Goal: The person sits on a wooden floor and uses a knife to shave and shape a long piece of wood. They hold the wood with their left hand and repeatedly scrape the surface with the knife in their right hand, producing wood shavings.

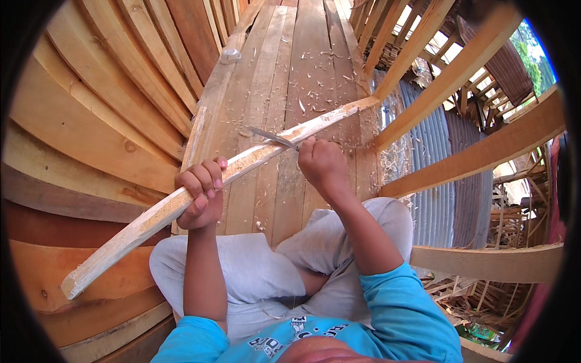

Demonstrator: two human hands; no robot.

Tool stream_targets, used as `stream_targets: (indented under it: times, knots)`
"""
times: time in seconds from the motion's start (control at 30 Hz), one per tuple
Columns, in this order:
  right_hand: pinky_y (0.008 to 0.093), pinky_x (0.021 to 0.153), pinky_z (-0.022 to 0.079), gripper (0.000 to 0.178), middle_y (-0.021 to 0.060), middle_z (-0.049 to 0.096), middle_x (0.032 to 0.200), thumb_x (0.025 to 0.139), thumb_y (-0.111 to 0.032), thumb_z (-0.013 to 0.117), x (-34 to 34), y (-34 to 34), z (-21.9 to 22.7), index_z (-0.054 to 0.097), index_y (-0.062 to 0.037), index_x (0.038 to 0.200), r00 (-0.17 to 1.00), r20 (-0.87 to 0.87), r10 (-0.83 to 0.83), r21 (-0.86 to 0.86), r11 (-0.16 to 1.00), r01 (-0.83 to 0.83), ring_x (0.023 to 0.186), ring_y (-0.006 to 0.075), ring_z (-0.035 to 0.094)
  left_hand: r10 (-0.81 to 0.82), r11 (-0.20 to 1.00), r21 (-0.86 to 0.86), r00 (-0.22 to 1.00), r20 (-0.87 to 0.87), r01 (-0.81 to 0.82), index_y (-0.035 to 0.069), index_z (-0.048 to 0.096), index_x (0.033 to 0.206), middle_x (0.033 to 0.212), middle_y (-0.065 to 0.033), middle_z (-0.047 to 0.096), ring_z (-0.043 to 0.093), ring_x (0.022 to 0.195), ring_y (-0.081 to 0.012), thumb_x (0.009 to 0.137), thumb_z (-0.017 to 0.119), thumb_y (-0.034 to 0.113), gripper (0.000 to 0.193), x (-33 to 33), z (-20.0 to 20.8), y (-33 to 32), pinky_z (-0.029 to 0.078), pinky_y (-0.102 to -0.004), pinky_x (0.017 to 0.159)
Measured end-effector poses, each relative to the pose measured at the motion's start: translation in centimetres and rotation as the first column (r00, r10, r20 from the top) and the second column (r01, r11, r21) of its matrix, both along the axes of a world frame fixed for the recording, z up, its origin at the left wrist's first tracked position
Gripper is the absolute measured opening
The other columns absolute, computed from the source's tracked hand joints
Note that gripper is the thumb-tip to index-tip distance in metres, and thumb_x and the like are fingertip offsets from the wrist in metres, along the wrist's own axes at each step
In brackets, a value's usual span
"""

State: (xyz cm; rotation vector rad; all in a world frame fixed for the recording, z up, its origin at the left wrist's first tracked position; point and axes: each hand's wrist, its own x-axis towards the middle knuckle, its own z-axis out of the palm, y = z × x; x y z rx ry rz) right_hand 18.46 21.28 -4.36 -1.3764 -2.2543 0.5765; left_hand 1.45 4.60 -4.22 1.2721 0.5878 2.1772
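A long, pale wooden pole [242,162] slants across in front of me, its near end low at the left and its far end by the railing at the right. Parts of it are whittled white, with rougher tan patches between. My left hand [201,190] is wrapped round the pole left of its middle. My right hand [322,162] is closed in a fist on a knife, whose handle is hidden in the fingers. The thin knife blade [269,136] lies across the top of the pole, pointing left.
Wood shavings [315,91] are scattered over the plank floor [257,78]. Slatted wooden boards [91,139] rise at the left, and a wooden railing [448,85] stands at the right. Beyond it lies corrugated metal sheeting [436,157]. A small clear object [230,56] sits near the left boards.
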Motion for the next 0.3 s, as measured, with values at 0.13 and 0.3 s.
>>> stream_targets:
  times: [0.13, 0.3]
  knots:
    - [0.0556, 0.077, 0.051, 0.049, 0.0295, 0.065, 0.077, 0.093, -0.031, 0.041, -0.03, -0.07, 0.29, 0.068, 0.0037, 0.073, 1.0, 0.004, -0.03, -0.019, 0.999, 0.03, 0.075, 0.048, 0.065, 0.058, 0.998, 0.032, 0.996, 0.064, -0.06, 0.014, 0.045, 0.072, 0.072, -0.0016, 0.047, 0.047, 0.08, -0.0183, 0.073, 0.065, 0.019, 0.021, 0.19, -0.13, 0.12, 0.033, -0.0435, 0.095]
    - [0.0537, 0.072, 0.052, 0.048, 0.0272, 0.065, 0.07, 0.091, -0.03, 0.042, -0.26, -0.33, 0.08, 0.07, 0.0027, 0.07, 0.997, -0.009, -0.078, 0.114, 0.99, 0.078, 0.068, 0.0458, 0.065, 0.034, 0.997, 0.064, 0.997, 0.068, -0.039, 0.012, 0.046, 0.074, 0.074, -0.0032, 0.049, 0.048, 0.081, -0.0197, 0.074, 0.067, 0.018, 0.021, 0.05, -0.17, 0.28, 0.032, -0.0472, 0.1]
